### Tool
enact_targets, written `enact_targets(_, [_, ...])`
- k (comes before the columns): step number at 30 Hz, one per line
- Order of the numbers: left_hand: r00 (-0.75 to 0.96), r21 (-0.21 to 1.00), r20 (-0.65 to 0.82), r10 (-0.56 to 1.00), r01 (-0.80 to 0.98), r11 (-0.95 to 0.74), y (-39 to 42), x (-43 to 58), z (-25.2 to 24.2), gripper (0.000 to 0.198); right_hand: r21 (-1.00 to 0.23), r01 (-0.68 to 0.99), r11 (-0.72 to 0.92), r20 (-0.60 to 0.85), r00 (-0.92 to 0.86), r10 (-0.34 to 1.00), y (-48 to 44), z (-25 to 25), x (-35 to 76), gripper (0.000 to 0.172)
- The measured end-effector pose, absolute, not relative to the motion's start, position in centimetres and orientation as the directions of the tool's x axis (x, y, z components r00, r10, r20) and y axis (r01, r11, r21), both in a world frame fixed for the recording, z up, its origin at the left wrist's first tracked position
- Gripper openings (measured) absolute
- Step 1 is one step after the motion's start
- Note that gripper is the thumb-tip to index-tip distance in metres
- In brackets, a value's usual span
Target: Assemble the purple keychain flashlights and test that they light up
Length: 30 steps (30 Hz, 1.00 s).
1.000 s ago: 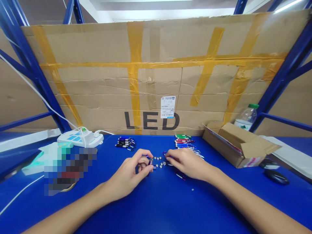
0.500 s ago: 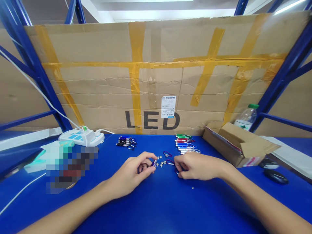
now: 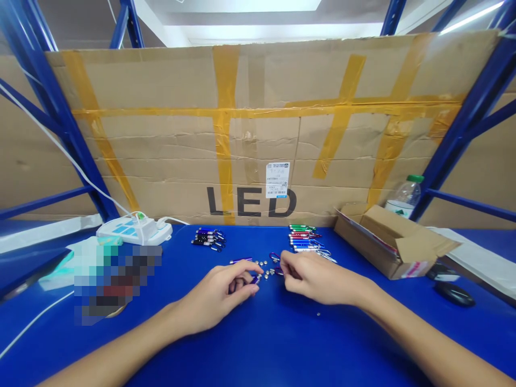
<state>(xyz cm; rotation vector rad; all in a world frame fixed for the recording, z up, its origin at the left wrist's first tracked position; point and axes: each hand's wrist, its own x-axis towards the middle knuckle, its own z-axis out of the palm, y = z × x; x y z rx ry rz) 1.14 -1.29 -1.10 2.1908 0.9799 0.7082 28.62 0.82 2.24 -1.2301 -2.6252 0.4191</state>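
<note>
My left hand (image 3: pixel 226 295) is closed in a pinch on a small purple metal flashlight piece (image 3: pixel 255 280). Just beyond its fingers lies a purple tube (image 3: pixel 241 260). Between the two hands, several silver button cells (image 3: pixel 266 273) are scattered on the blue table top. My right hand (image 3: pixel 318 278) has its thumb and fingers pressed together beside these cells, and its fingertips hide whatever they hold. A purple carabiner clip (image 3: pixel 274 257) lies near those fingertips, partly behind another purple clip (image 3: pixel 278 271) that they touch or nearly touch.
Dark mini flashlights (image 3: pixel 207 239) lie at back left; green, red, blue and silver ones (image 3: pixel 304 239) at back right. Around them stand an open cardboard box (image 3: pixel 374 242), a bottle (image 3: pixel 404 199), a black mouse (image 3: pixel 454 293) and a white power strip (image 3: pixel 135 230). A tall cardboard panel (image 3: pixel 181 145) closes the back.
My right hand has moved left, closer to the button cells. The purple tube now shows beyond my left hand, which keeps its pinch. The view has shifted slightly.
</note>
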Motion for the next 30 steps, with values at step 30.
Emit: enact_targets(30, [0.526,0.751,0.291,0.799,0.392,-0.532,-0.9,1.1,-1.5,0.026,-0.548,0.468,0.693,0.352,-0.623,0.699,2.3,-0.8,28.1,0.033])
